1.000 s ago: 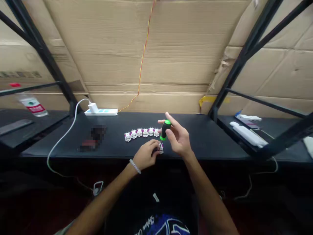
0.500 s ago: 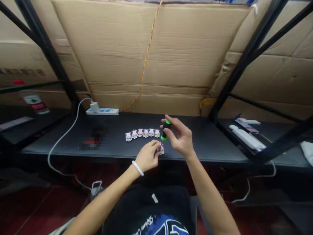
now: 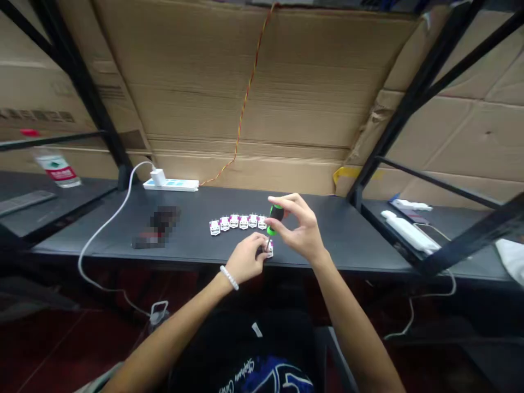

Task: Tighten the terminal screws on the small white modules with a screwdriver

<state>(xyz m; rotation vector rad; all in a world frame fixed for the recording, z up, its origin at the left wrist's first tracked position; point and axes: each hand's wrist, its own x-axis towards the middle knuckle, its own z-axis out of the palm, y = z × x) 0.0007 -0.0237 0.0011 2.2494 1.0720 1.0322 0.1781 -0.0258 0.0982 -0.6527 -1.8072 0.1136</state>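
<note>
My right hand (image 3: 301,226) is closed around the black and green handle of a screwdriver (image 3: 275,214), its shaft pointing down. Under the tip, near the desk's front edge, is a small white and purple part (image 3: 270,249), partly hidden by fingers. My left hand (image 3: 248,255) pinches this part from the left, fingers close to the screwdriver's shaft. Just beyond the hands, several similar white and purple parts (image 3: 244,221) lie in a slightly curved row on the black desk (image 3: 196,213).
A white power strip (image 3: 176,185) with a plugged-in charger and white cable (image 3: 107,218) lies at the back left. A blurred dark item (image 3: 158,229) is at left. Black metal frame posts (image 3: 380,125) flank the desk, with cardboard (image 3: 303,82) behind. A bottle (image 3: 59,168) stands far left.
The right hand's fingers have shifted on the screwdriver handle, which now leans slightly differently. My left hand still holds the small part in place. The camera view has moved slightly.
</note>
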